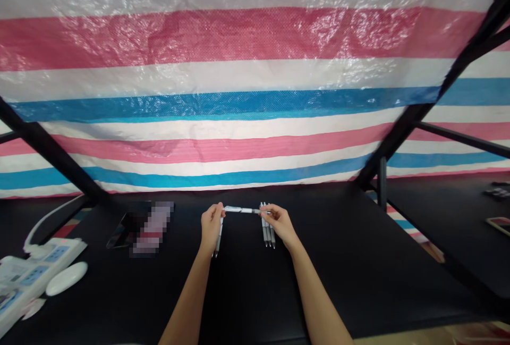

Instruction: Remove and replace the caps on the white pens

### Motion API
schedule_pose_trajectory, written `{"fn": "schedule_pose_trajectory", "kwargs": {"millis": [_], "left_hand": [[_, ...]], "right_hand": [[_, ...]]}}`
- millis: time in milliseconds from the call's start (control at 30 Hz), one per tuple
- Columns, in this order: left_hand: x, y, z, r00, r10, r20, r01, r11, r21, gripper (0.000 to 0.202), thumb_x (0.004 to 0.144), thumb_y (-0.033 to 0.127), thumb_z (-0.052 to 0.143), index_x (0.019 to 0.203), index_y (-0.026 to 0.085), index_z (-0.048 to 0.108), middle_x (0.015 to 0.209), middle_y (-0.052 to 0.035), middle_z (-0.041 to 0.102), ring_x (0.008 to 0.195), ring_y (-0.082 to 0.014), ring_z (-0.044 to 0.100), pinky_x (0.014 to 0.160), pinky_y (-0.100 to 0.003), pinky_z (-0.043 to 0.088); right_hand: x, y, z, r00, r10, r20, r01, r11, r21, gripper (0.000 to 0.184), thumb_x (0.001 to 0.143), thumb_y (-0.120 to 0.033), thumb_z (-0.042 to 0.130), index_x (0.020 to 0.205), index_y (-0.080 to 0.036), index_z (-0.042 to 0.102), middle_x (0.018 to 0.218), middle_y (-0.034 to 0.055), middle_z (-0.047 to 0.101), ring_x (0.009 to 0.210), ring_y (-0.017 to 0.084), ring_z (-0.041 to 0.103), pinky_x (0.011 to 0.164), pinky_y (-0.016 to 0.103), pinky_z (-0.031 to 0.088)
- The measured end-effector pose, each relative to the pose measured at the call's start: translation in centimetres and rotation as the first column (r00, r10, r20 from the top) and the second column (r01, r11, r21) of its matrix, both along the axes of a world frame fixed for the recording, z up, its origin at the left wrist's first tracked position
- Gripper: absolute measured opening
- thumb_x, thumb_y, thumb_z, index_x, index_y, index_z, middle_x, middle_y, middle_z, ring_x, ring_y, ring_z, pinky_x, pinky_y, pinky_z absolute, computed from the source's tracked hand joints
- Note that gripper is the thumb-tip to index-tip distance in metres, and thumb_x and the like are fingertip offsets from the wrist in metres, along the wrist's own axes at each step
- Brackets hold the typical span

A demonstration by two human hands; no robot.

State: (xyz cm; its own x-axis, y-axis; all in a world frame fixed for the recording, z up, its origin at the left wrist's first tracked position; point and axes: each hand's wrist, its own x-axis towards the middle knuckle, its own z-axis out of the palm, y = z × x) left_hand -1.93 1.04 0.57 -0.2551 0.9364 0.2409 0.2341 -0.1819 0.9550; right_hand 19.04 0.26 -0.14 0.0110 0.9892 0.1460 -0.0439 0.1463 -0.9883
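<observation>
Both my hands hold one white and grey pen (243, 210) level above the black table (247, 292). My left hand (211, 225) pinches its left end and my right hand (277, 221) pinches its right end. A second pen (219, 238) hangs down from under my left hand, though I cannot make out whether the fingers hold it. Three grey pens (268, 234) lie side by side on the table just under my right hand.
A dark phone (123, 225) and a blurred card lie at left. Further left are a white power strip (27, 276) with a cable and a white oval object (66, 278). Black frame bars (402, 132) cross a striped plastic sheet behind. Another table stands at right.
</observation>
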Motion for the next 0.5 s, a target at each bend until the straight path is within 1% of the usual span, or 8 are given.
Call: {"fn": "schedule_pose_trajectory", "kwargs": {"millis": [100,200,267,400,500], "left_hand": [[-0.04,0.06,-0.16,1.000,0.005,0.025,-0.005,1.000,-0.017,0.041,0.080,0.049,0.047,0.053,0.017,0.046,0.050,0.0027,0.043,0.046,-0.0092,0.037,0.046,-0.022,0.029],[-0.07,0.11,-0.30,0.999,0.009,0.052,-0.007,1.000,-0.026,0.041,0.079,0.049,0.048,0.053,0.018,0.045,0.050,0.0028,0.042,0.045,-0.0087,0.036,0.044,-0.021,0.028],[-0.14,0.17,-0.39,0.998,0.016,0.056,-0.015,1.000,-0.014,0.041,0.079,0.049,0.048,0.052,0.018,0.045,0.050,0.0025,0.043,0.045,-0.0088,0.036,0.044,-0.021,0.028],[-0.51,0.39,-0.60,0.997,0.039,0.062,-0.040,0.999,0.010,0.041,0.078,0.049,0.048,0.052,0.018,0.045,0.051,0.0024,0.044,0.047,-0.0091,0.038,0.045,-0.021,0.030],[-0.96,0.63,-0.80,0.996,0.061,0.065,-0.063,0.998,0.024,0.041,0.078,0.048,0.049,0.052,0.018,0.045,0.051,0.0023,0.044,0.049,-0.0098,0.041,0.048,-0.021,0.032]], "right_hand": [[0.10,0.02,-0.11,1.000,-0.004,0.012,0.004,1.000,0.010,0.033,0.061,-0.047,0.072,0.076,-0.018,0.067,0.060,0.0000,0.057,0.049,0.010,0.043,0.047,0.024,0.032],[0.21,-0.01,-0.16,1.000,0.006,0.014,-0.006,1.000,0.003,0.031,0.062,-0.046,0.072,0.077,-0.019,0.067,0.054,-0.0023,0.052,0.046,0.009,0.039,0.046,0.023,0.029],[0.28,-0.03,-0.14,1.000,0.007,0.016,-0.007,1.000,-0.001,0.031,0.063,-0.046,0.071,0.078,-0.019,0.066,0.053,-0.0024,0.051,0.047,0.010,0.040,0.046,0.023,0.030],[0.42,-0.09,0.18,1.000,-0.028,0.009,0.028,1.000,0.005,0.033,0.063,-0.049,0.070,0.078,-0.019,0.066,0.058,-0.0006,0.055,0.052,0.012,0.045,0.049,0.024,0.034],[0.55,-0.17,0.49,0.999,-0.048,0.017,0.048,0.999,-0.007,0.034,0.063,-0.050,0.070,0.078,-0.019,0.066,0.057,-0.0006,0.054,0.052,0.012,0.045,0.050,0.025,0.034]]}}
